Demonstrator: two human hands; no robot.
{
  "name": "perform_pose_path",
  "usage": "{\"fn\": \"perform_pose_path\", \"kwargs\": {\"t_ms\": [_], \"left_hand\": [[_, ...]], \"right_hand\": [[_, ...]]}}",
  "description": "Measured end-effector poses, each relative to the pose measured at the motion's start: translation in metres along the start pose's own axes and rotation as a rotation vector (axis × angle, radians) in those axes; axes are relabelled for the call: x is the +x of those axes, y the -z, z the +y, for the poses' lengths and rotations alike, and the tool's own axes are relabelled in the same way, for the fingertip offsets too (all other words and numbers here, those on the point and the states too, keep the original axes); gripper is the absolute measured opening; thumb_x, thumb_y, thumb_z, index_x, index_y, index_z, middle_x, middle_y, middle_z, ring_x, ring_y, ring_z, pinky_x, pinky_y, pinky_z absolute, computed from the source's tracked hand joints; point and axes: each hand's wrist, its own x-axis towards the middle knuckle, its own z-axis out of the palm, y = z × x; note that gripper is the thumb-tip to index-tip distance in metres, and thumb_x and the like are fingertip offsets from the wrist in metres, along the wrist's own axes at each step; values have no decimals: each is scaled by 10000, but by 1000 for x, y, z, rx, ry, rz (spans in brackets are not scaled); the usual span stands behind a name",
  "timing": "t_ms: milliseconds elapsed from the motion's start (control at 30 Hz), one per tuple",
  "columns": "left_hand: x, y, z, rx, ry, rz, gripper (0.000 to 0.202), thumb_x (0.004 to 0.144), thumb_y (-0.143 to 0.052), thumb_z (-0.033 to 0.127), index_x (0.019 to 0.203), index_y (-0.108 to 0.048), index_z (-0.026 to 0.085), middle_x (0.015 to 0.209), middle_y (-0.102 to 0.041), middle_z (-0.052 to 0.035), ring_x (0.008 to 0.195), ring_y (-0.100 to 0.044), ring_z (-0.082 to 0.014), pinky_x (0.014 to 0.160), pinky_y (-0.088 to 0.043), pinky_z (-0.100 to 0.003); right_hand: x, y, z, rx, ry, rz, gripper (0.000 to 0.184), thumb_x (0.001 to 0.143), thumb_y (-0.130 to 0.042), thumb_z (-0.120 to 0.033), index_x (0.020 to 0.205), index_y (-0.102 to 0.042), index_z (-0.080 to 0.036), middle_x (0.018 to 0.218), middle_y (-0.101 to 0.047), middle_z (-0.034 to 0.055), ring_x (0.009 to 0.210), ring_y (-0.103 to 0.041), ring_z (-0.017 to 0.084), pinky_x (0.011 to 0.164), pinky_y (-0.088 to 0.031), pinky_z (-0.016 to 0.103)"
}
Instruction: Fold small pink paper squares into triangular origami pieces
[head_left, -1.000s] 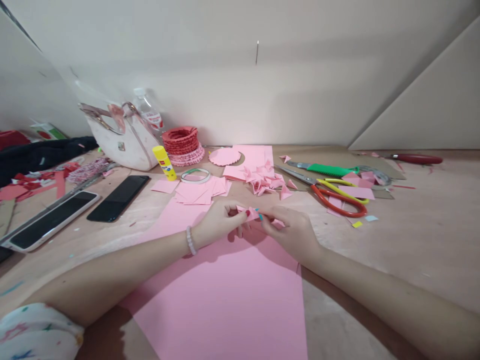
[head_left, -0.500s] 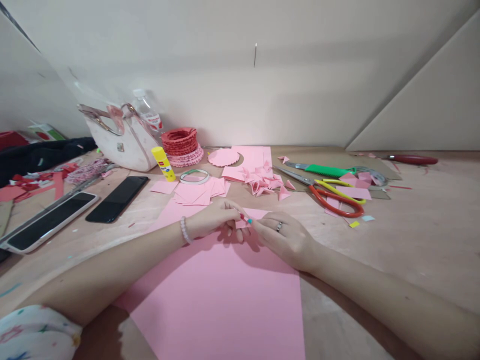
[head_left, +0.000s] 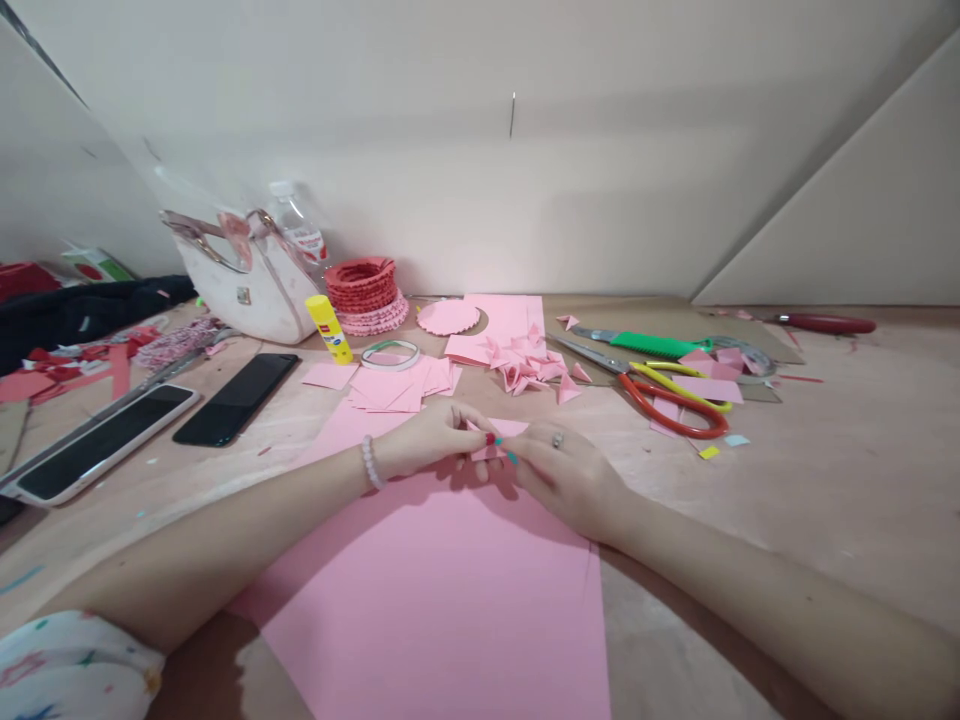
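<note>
Between my two hands is a small piece of pink paper (head_left: 487, 453), partly hidden by the fingers. My left hand (head_left: 439, 440) pinches it from the left, thumb on top and fingers beneath. From the right, my right hand (head_left: 566, 470) grips the same piece, its fingertips meeting the left thumb. Both hands are just above a large pink sheet (head_left: 450, 600) lying on the table. Beyond them lie a pile of folded pink paper pieces (head_left: 525, 365) and a stack of cut pink squares (head_left: 397, 388).
Scissors with orange handles (head_left: 675, 405) and a green-handled knife (head_left: 652, 342) lie at right. On the left are a yellow glue stick (head_left: 330, 330), a tape roll (head_left: 390, 355), a black phone (head_left: 238, 398), a white-edged phone (head_left: 105, 445) and a white handbag (head_left: 247, 290). Red paper rings (head_left: 361, 285) are stacked behind.
My right fingers have shifted slightly, and the thumb and fingertips of both hands now meet closer together over the small pink paper. Everything else on the table stays put.
</note>
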Motion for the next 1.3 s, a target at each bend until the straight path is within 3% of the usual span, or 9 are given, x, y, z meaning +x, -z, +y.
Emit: {"fn": "perform_pose_path", "kwargs": {"t_ms": [100, 200, 300, 400, 533, 833, 1033, 1167, 1300], "left_hand": [[2, -4, -3, 32, -49, 29, 280, 775, -481, 291, 980, -552, 114, 658, -651, -71, 457, -579, -97, 340, -366, -123], [2, -9, -7, 50, -101, 88, 323, 786, -482, 311, 1068, -440, 162, 674, -650, -55, 532, -611, -123, 356, -391, -127], [1, -13, -8, 49, -128, 110, 288, 795, -474, 336, 1028, -386, 190, 695, -648, -45, 555, -611, -125, 349, -388, -125], [-2, -16, -5, 40, -146, 98, 253, 809, -452, 344, 994, -360, 198, 731, -652, -51, 580, -614, -124, 351, -374, -116], [-2, -17, -4, 19, -141, 94, 258, 811, -443, 331, 1007, -353, 190, 746, -653, -59, 636, -626, -139, 371, -377, -117], [3, -19, -6, 247, -133, 369, 162, 745, -526, 278, 797, -577, 133, 723, -639, -38, 607, -587, -106, 521, -458, -179], [-2, -24, -7, 646, -283, 427, 166, 791, -459, 223, 840, -615, 194, 729, -655, -4, 633, -577, -117, 590, -426, -200], [-4, -21, -7, 722, -313, 401, 221, 830, -400, 225, 875, -616, 206, 790, -659, -6, 659, -576, -122, 612, -412, -211], [-3, -22, -8, 742, -379, 395, 256, 841, -370, 200, 945, -604, 203, 820, -659, -20, 695, -581, -130, 645, -417, -217]], "right_hand": [[5, -2, 6, 264, -330, 50, 202, 833, -364, -172, 839, -564, -188, 746, -593, 37, 668, -535, 147, 584, -406, 252], [11, -1, 8, 446, -488, 28, 187, 838, -363, -217, 745, -518, -171, 651, -538, -1, 548, -489, 110, 493, -375, 215], [14, 2, 7, 458, -403, -197, 278, 848, -340, -209, 648, -529, -163, 594, -531, -11, 540, -471, 104, 516, -354, 217], [14, 4, 5, 424, -345, -261, 254, 821, -360, -159, 651, -548, -158, 626, -559, -6, 572, -478, 107, 547, -351, 219], [14, 4, 4, 426, -331, -255, 214, 791, -374, -137, 635, -519, -159, 625, -548, -12, 568, -461, 102, 529, -334, 208], [10, -1, 6, 245, -375, -171, 214, 699, -413, -129, 498, -348, -169, 477, -321, -58, 457, -298, 69, 446, -188, 216], [11, 4, 2, 302, -259, -182, 199, 736, -364, -94, 590, -478, -166, 564, -471, -35, 536, -429, 90, 504, -289, 199], [10, 4, 1, 291, -209, -157, 200, 695, -426, -73, 795, -563, -178, 738, -599, 3, 649, -515, 126, 595, -354, 221], [10, 1, 3, 237, -237, -133, 121, 749, -427, -120, 706, -524, -177, 661, -570, -6, 588, -489, 116, 550, -339, 218]]}}
